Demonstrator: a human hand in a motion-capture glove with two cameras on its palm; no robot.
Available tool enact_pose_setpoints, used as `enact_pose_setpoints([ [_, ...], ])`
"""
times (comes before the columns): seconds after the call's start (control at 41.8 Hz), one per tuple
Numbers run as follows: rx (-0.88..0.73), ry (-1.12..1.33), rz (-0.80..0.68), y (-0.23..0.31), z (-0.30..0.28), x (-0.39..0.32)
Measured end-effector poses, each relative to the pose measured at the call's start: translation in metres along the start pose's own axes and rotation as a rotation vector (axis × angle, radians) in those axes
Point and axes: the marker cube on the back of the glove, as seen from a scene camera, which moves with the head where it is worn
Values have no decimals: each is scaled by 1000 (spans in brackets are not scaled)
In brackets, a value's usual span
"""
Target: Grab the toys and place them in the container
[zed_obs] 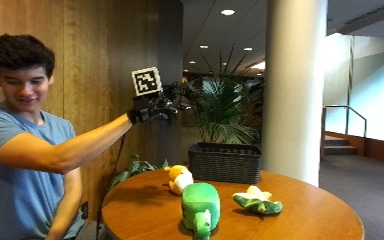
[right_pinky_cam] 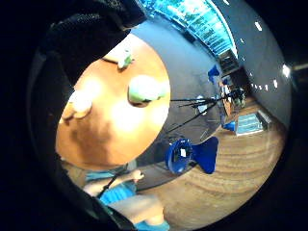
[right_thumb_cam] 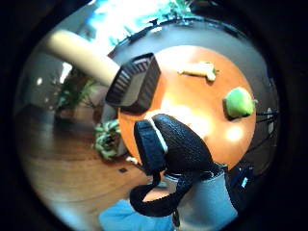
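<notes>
Could knock the green toy (zed_obs: 200,206) off the round table (zed_obs: 325,220) coming down fast from so high, gloved right hand (zed_obs: 151,109) empty, fingers hard to tell, basket (zed_obs: 224,162) behind toys.

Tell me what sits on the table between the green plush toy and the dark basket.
In the outside view, a yellow-and-white plush toy sits between the green plush toy and the basket.

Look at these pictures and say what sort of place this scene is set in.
Probably a lobby or common area of a large public or office building: a tall white column, a wood-panelled wall, recessed ceiling lights, and a potted palm behind the round wooden table.
</notes>
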Motion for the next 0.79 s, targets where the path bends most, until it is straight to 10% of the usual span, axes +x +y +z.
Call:
enact_pose_setpoints([
  [0.789, -3, -40, 64, -11, 4, 15],
])
